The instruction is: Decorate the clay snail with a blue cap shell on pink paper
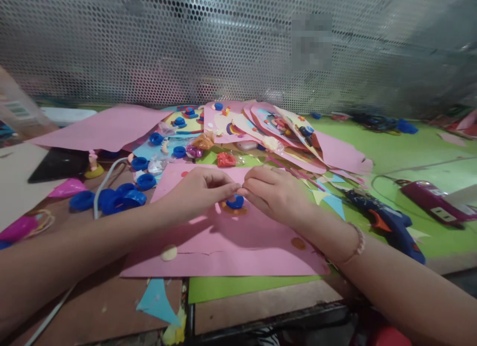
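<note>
Near the pink sheet's (261, 262) near left corner lies a cream disc (169, 252). My left hand (203, 189) reaches in from the left, thumb and finger pinched. The blue cap (235, 203) sits well inside the sheet's edges, just my side of the meeting fingertips; it's round, so no long axis matters. My right hand (278, 191) has curled fingers, about as near. I can't tell whether either grasps anything small.
</note>
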`<state>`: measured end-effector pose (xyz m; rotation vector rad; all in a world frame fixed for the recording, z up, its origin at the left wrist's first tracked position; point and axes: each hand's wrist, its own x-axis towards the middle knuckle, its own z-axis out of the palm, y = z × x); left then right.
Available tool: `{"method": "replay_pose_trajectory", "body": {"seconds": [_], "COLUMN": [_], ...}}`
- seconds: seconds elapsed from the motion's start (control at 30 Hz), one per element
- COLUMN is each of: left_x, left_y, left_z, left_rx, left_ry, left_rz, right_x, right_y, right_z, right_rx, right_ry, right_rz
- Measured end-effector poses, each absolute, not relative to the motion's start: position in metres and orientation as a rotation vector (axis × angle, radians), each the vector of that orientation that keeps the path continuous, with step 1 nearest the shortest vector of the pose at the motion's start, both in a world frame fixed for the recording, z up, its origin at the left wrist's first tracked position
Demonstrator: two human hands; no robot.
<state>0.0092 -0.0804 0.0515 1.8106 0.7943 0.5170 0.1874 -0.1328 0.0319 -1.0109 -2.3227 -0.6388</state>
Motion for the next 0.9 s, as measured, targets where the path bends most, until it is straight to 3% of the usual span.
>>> {"method": "replay_pose_trajectory", "body": {"seconds": [0.3, 0.6, 0.9], "left_x": [0.01, 0.008, 0.004], "left_y": [-0.08, -0.072, -0.062], "left_z": [0.053, 0.05, 0.04], "left_rx": [1.813, 1.84, 1.691], "left_ry": [0.867, 0.807, 0.935], "left_rz": [0.513, 0.422, 0.825], "right_x": [0.183, 0.184, 0.188], "right_y": [-0.131, -0.128, -0.124], "right_z": [0.025, 0.025, 0.024], "right_rx": [-1.067, -0.97, -1.127], "right_ry": [-2.218, -2.334, -1.87], "right_rz": [-0.176, -0.381, 0.075]}}
